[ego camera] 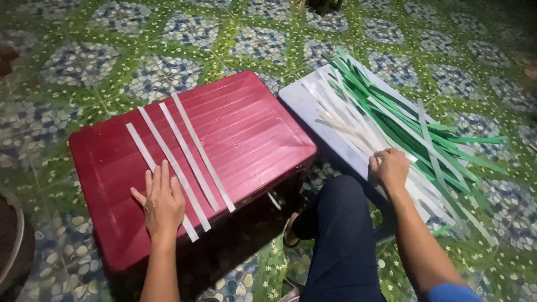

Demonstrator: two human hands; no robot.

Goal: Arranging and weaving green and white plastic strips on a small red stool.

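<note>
My left hand (162,202) lies flat, fingers together, on a dark red plastic stool top (246,128), pressing the near ends of several white strips (190,156) laid side by side at a slant. My right hand (390,168) reaches onto a pale grey stool (299,96) to the right and rests with bent fingers on a loose pile of white and green strips (391,120). Whether it grips a strip I cannot tell. My knee in dark trousers (341,223) sits between the two stools.
The floor (168,45) has green and blue patterned tiles. A round dark basin edge (14,235) shows at the far left. A dark object (321,5) stands at the top edge. Green strips overhang the grey stool toward the right.
</note>
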